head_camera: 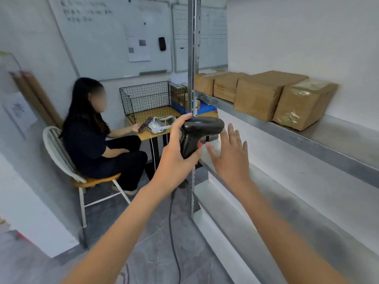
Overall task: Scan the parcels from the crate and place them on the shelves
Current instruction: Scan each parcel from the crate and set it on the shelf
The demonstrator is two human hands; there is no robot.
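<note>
A metal shelf post (193,58) stands between the hands and the wire crate (151,99) on the desk (147,134). Left hand (176,152) fingers clamp the scanner (196,134); right hand (231,158) fingers spread apart. Four parcels (258,95) line the upper shelf (338,140).

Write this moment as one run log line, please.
left hand: grips scanner | right hand: open, empty | parcels: on upper shelf

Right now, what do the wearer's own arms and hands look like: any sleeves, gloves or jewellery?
Both forearms are bare as far as the frame shows: no sleeves or gloves. The left hand and right hand show no rings or watch. One left fingernail looks painted orange-red.
</note>
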